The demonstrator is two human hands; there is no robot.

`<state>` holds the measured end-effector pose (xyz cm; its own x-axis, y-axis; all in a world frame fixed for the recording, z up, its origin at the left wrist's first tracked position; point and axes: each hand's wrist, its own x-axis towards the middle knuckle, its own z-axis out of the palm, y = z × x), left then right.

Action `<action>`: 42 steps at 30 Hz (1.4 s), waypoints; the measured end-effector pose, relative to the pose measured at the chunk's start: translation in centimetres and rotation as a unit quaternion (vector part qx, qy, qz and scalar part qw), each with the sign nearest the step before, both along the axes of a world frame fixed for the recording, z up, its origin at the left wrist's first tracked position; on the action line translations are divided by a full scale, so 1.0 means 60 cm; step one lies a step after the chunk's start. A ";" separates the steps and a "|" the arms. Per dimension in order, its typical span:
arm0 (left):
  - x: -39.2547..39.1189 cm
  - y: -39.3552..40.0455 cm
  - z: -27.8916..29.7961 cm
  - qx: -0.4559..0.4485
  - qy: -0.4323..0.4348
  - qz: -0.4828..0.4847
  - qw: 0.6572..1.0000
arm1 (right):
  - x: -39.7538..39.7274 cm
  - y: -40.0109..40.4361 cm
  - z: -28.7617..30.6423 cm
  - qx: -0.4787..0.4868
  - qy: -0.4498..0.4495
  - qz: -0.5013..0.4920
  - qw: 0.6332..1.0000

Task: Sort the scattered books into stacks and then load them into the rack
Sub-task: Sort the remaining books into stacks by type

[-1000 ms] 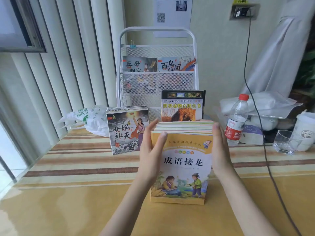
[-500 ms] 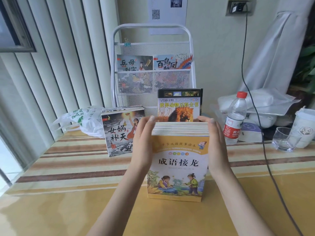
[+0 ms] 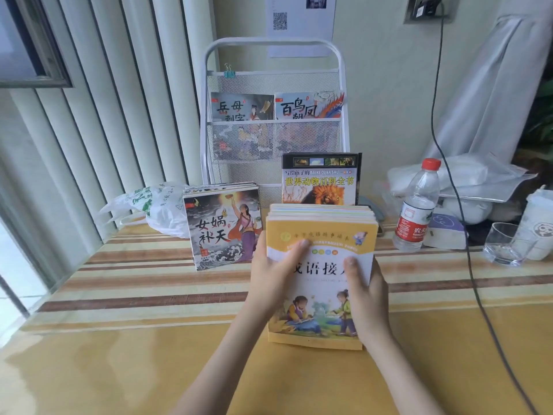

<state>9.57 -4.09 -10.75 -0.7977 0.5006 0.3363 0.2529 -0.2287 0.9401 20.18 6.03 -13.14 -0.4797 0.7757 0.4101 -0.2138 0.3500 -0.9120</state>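
Books of the yellow stack lie at centre frame on the table, the top cover facing up. Left hand grasps the stack's left edge, thumb laid across the cover; right hand grasps the right edge, thumb likewise on the cover, the other fingers of both hands hidden behind the edges. Left of the stack and just beside the left hand lies a second stack topped by a dark illustrated cover. Behind the yellow stack, a lion book stands upright, its lower part hidden by the stack. Upper centre: a white rack against the wall, with two books side by side in its upper mesh pocket. Left of the dark-covered stack: a plastic bag. Right of centre: a water bottle with red cap, upright; further right, a glass and a paper cup, with a black cable running down the frame.
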 end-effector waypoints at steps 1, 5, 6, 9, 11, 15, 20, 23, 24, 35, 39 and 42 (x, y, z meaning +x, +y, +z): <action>-0.006 0.003 0.010 -0.029 0.005 0.008 1.000 | 0.001 0.003 0.010 -0.005 -0.031 -0.003 0.999; -0.031 -0.006 0.042 -0.214 0.000 0.013 0.977 | 0.010 0.019 0.047 -0.034 -0.247 0.033 0.968; -0.036 -0.012 0.042 -0.257 -0.009 0.003 0.966 | 0.013 0.024 0.049 -0.054 -0.292 0.058 0.953; -0.038 -0.037 0.024 -0.321 -0.035 -0.028 0.946 | 0.020 0.027 0.044 -0.077 -0.366 0.120 0.920; -0.040 -0.049 -0.003 -0.354 -0.051 -0.038 0.933 | 0.022 0.019 0.031 -0.069 -0.408 0.139 0.900; -0.030 -0.076 -0.041 -0.431 -0.072 -0.028 0.899 | 0.018 0.000 0.004 -0.052 -0.481 0.160 0.860; -0.014 -0.086 -0.051 -0.484 0.043 0.071 0.871 | 0.008 -0.008 -0.016 0.020 -0.489 0.115 0.864; -0.016 -0.086 -0.035 -0.524 0.135 0.116 0.833 | 0.013 -0.011 -0.010 0.104 -0.507 0.045 0.854; -0.018 -0.085 -0.030 -0.548 0.161 0.142 0.809 | 0.015 -0.013 -0.006 0.151 -0.525 0.013 0.837; -0.031 -0.045 -0.104 -0.556 0.364 0.017 0.747 | -0.033 -0.050 -0.020 0.334 -0.509 0.117 0.784; -0.038 -0.045 -0.102 -0.543 0.370 0.001 0.754 | -0.036 -0.044 -0.026 0.315 -0.518 0.136 0.784; -0.041 -0.052 -0.087 -0.475 0.277 -0.005 0.836 | -0.045 -0.038 -0.004 0.303 -0.545 0.158 0.765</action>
<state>7.11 -7.18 -15.97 -0.6463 0.7565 0.1003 0.7111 0.5492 0.4390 17.46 3.76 -13.38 -0.9176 0.3759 -0.1295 0.3976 0.8674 -0.2991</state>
